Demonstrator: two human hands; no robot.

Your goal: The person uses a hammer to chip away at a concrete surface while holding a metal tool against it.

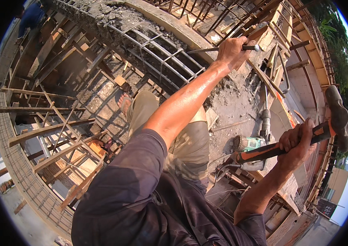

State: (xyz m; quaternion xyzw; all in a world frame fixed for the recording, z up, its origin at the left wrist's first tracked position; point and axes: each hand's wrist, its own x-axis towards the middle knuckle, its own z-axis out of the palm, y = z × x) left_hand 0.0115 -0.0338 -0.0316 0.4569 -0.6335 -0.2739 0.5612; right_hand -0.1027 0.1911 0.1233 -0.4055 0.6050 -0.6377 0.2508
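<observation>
My left hand (233, 52) is closed round a steel chisel (206, 50), which lies nearly level. Its pointed end reaches left over a cage of grey rebar (163, 53) and its blunt end sticks out past my thumb. In my right hand (296, 144) is a sledgehammer (260, 153), gripped by its black and orange handle. The heavy dark hammer head is raised at the far right, well apart from the chisel. Broken concrete (116, 16) clings to the beam beyond the exposed bars.
A teal demolition hammer (250, 143) rests on the rough concrete (231, 106) by my right knee. Timber props (51, 131) and a deep drop lie to the left. Upright rebar (198, 12) stands at the back. A person in blue (32, 18) is at the far left.
</observation>
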